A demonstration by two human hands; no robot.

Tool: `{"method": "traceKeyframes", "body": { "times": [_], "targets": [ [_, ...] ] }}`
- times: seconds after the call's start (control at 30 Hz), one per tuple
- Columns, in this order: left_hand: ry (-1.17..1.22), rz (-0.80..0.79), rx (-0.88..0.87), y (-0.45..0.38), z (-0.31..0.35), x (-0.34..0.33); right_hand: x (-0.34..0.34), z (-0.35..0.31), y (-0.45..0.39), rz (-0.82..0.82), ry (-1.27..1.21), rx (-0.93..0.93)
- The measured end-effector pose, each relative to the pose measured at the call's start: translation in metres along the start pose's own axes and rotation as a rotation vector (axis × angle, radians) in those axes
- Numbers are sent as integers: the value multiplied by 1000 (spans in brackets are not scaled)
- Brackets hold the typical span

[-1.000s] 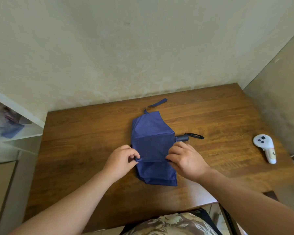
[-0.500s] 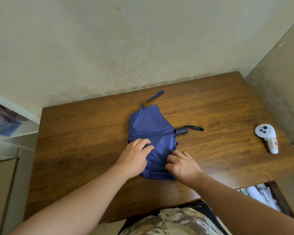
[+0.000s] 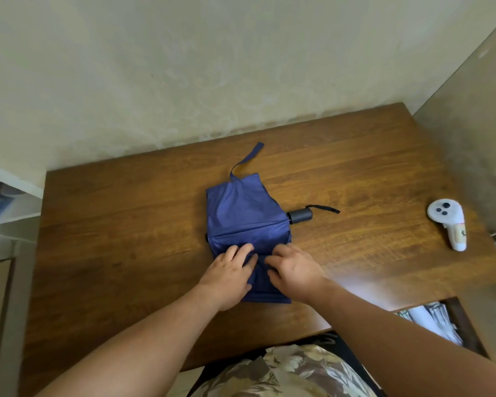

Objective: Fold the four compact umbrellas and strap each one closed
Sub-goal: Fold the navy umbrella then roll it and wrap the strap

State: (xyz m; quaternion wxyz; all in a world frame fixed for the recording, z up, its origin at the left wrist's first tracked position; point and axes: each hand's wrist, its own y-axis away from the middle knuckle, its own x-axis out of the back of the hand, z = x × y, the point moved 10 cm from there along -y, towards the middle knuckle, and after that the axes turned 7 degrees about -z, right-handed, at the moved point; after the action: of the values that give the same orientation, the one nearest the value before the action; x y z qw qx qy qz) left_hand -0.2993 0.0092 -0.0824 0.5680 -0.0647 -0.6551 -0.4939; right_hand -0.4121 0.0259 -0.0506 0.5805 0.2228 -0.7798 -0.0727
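Both hands lay on the near half of a blue umbrella point(image 3: 242, 213), the left hand point(image 3: 229, 272) flat with fingers spread and relaxed on the cloth, the right hand point(image 3: 294, 269) beside it with fingers bent down onto a fold; whether those fingers pinched the fabric could not be told. Beneath them stretched a brown wooden table point(image 3: 121, 224), set against a pale wall point(image 3: 184, 67). The umbrella rested near the table's middle, its canopy flattened in loose panels. Its long axis ran left to right, with the dark handle point(image 3: 299, 215) pointing right and a black wrist loop point(image 3: 324, 208) trailing further right. A blue closing strap point(image 3: 248, 157) stuck out from the far edge, angled toward the wall. Well apart at the right lay a white controller point(image 3: 448, 222).
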Motion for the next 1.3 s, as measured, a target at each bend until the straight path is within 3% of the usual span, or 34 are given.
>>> {"method": "traceKeyframes", "body": {
  "times": [0.17,0.37,0.63,0.73,0.83,0.9,1.0,1.13,1.3],
  "targets": [
    [-29,26,-1,-1,-1,-5,-16,28,-18,-130,-48,-219],
    [-97,8,43,0,-8,-18,-20,36,-22,-132,-7,-156],
    [-46,11,81,0,-15,-14,-29,36,-21,-269,18,-205],
    [-51,14,93,0,-15,-13,-6,30,-19,-134,60,-251],
    [-64,17,94,0,-15,-13,5,-1,-25,27,79,-83],
    [-60,18,92,1,-15,-14,-19,-8,-27,-128,77,-40],
    [-48,-1,105,11,-18,-30,-48,19,-19,-364,137,-170],
    [28,-32,141,35,-29,-54,-58,38,-9,-409,114,-247],
    [51,-7,40,43,-39,-46,-56,36,-10,-415,106,-256]
  ]
}}
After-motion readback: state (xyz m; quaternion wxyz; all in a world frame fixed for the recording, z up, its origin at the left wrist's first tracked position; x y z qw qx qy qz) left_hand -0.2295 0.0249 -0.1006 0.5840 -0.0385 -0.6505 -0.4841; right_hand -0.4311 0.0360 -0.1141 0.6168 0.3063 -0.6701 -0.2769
